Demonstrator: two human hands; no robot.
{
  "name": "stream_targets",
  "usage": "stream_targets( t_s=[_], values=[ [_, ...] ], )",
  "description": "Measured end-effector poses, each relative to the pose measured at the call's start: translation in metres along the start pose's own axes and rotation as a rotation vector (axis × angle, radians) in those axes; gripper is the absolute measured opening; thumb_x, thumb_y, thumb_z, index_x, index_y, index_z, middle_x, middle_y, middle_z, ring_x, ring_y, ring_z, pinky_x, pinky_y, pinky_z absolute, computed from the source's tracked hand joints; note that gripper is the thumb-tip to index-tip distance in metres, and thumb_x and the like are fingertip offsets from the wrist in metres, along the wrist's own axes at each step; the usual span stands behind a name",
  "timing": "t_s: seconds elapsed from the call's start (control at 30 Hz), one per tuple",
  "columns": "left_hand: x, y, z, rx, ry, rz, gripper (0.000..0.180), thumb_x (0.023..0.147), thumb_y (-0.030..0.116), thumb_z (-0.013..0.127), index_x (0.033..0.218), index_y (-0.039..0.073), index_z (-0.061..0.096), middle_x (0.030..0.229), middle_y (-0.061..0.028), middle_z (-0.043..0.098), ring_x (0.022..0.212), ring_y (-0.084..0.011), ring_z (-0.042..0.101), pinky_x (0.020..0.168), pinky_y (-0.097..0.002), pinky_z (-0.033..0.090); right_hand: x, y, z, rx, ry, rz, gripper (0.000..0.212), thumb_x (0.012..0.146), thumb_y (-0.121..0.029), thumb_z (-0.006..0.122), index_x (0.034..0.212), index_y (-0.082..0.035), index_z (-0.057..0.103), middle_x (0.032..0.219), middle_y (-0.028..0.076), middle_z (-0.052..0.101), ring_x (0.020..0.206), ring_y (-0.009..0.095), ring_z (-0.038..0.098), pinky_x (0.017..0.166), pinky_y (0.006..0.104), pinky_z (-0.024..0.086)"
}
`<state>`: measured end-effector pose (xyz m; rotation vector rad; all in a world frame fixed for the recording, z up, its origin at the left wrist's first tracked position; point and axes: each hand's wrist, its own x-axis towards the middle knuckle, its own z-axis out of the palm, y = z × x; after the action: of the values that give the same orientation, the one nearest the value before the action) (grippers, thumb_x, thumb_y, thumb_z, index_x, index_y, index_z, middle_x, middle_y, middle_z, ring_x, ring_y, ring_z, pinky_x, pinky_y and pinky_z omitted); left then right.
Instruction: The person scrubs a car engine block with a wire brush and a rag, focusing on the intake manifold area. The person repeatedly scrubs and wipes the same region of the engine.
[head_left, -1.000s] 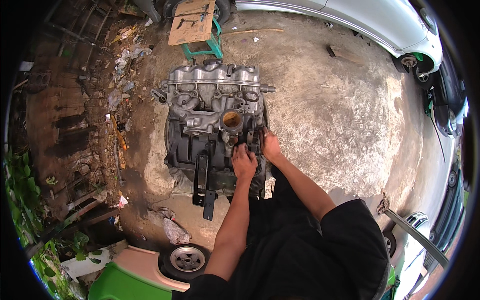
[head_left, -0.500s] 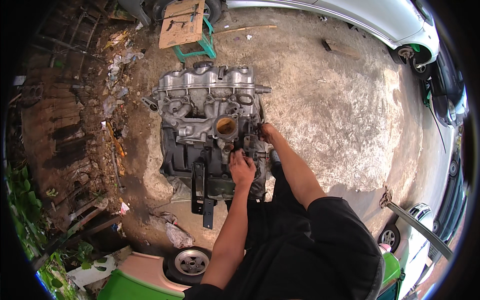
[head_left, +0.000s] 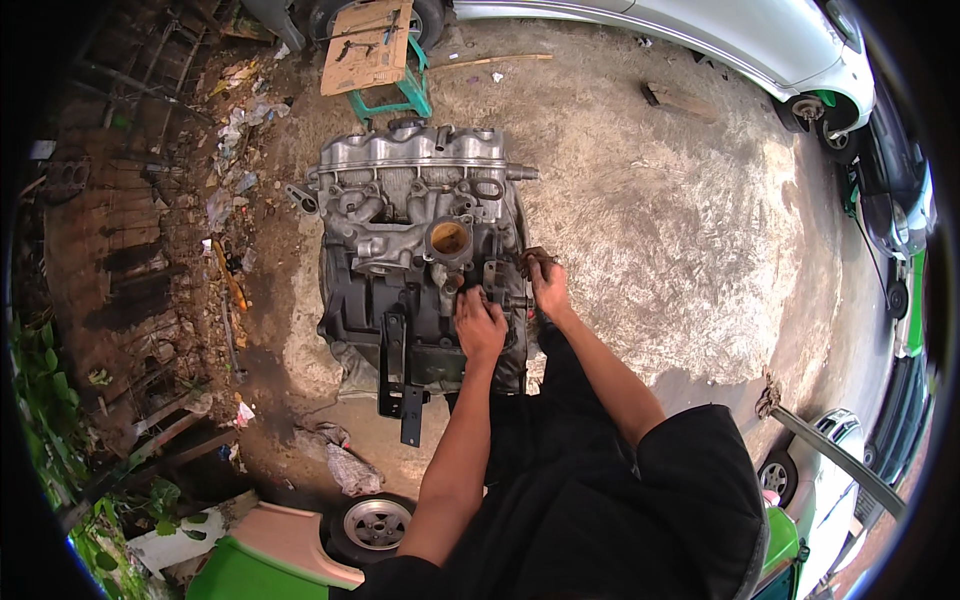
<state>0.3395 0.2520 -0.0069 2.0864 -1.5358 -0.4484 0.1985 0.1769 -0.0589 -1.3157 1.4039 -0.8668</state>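
- The right hand (head_left: 549, 287) has just moved a little out from the engine's right side. Its fingers are close together on a small dark brown thing (head_left: 539, 258); I cannot tell what it is.
- That thing shows better now, so I think the right hand's work has come to the engine's edge.
- The left hand (head_left: 482, 322) stays on the engine's near right part, fingers bent down. The tips are hidden, so I cannot tell if it grips anything.
- One engine (head_left: 395, 245) sits on the floor (head_left: 650, 200), in front of the person. It has one big round opening (head_left: 449, 237) and one black bracket (head_left: 411, 405).
- Far left: one green stool (head_left: 412, 92) under one brown board (head_left: 360, 72).
- Far right: one wooden block (head_left: 680, 101).
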Motion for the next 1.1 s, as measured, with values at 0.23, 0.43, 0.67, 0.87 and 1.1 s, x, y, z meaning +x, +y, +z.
stream_targets(
  t_s=[0.23, 0.43, 0.67, 0.87, 1.1],
  values=[
    [0.001, 0.000, 0.003, -0.044, 0.119, 0.080, 0.013, 0.079, 0.001, 0.053, 0.090, 0.000, 0.046, 0.075, -0.0172, 0.050, 0.081, -0.0401, 0.052, 0.075, -0.0518, 0.043, 0.003, 0.007, 0.018, -0.240, 0.015, -0.183, 0.017, 0.099, -0.010, 0.047, 0.101, 0.002, 0.059, 0.079, 0.019, 0.067, 0.073, 0.035, 0.066, 0.065, 0.0404, 0.051],
    [0.002, 0.001, 0.000, -0.034, 0.067, 0.046, 0.020, 0.080, 0.004, 0.053, 0.099, -0.001, 0.051, 0.083, -0.0183, 0.056, 0.086, -0.0400, 0.056, 0.080, -0.0515, 0.045, -0.004, 0.012, 0.018, -0.387, -0.028, -0.246, 0.016, 0.098, -0.009, 0.048, 0.105, 0.002, 0.057, 0.091, 0.027, 0.064, 0.084, 0.045, 0.062, 0.071, 0.0473, 0.050],
    [0.000, 0.000, -0.001, -0.043, -0.084, -0.092, 0.028, 0.083, 0.009, 0.057, 0.109, 0.001, 0.054, 0.099, -0.0213, 0.064, 0.104, -0.0428, 0.057, 0.090, -0.0526, 0.045, 0.001, 0.011, 0.022, -0.368, -0.075, -0.151, 0.020, 0.096, -0.009, 0.049, 0.111, 0.004, 0.051, 0.099, 0.030, 0.059, 0.090, 0.050, 0.058, 0.076, 0.0528, 0.049],
    [-0.002, -0.003, 0.003, -0.021, -0.132, -0.159, 0.040, 0.084, 0.015, 0.059, 0.122, 0.002, 0.054, 0.113, -0.0234, 0.064, 0.121, -0.0451, 0.052, 0.098, -0.0550, 0.043, 0.008, 0.024, 0.027, -0.386, -0.077, -0.274, 0.018, 0.095, -0.008, 0.049, 0.107, 0.005, 0.053, 0.098, 0.033, 0.059, 0.090, 0.051, 0.058, 0.077, 0.0527, 0.049],
    [-0.001, -0.001, -0.001, -0.017, -0.143, -0.142, 0.038, 0.083, 0.014, 0.059, 0.119, 0.001, 0.055, 0.108, -0.0226, 0.065, 0.116, -0.0445, 0.055, 0.102, -0.0512, 0.042, 0.082, 0.081, 0.052, -0.196, -0.026, 0.267, 0.012, 0.092, -0.007, 0.050, 0.092, 0.002, 0.058, 0.074, 0.026, 0.059, 0.069, 0.046, 0.060, 0.060, 0.0533, 0.046]
  ],
)
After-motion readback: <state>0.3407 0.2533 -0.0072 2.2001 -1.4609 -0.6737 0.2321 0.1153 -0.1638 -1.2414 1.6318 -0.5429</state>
